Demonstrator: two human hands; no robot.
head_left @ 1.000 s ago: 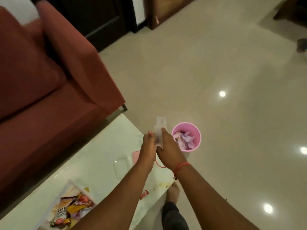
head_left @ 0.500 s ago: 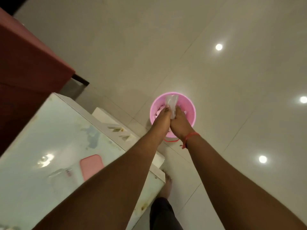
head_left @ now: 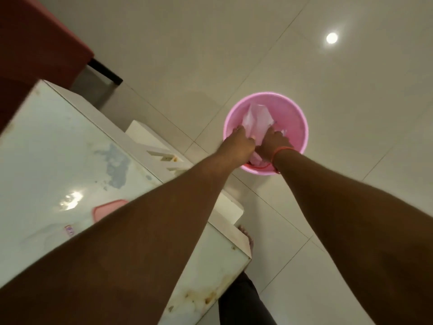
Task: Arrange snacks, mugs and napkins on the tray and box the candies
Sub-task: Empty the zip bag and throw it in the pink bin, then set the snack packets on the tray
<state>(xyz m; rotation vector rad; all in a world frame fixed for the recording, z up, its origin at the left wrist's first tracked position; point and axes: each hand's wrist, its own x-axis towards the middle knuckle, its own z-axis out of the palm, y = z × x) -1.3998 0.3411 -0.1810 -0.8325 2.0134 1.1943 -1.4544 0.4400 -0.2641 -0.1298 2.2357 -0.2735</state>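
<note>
Nearest the camera, two bare forearms reach forward and down from the lower edge of the view. Below them a dark trouser leg and a bare foot stand on the pale tiled floor, just beside the corner of a white tabletop. On the tabletop lie a pink lid, partly hidden by the left forearm, and a small purple candy near it; the glossy surface carries a bright reflection and grey smudges. Farther out, both hands meet inside a pink bucket standing on the floor. The left hand and the right hand, the latter with a red thread at the wrist, are closed side by side on a clear wrapper, pinching its lower part while its upper end stands up within the bucket. At far left a red sofa borders the tabletop. A ceiling light is mirrored in the floor beyond.
</note>
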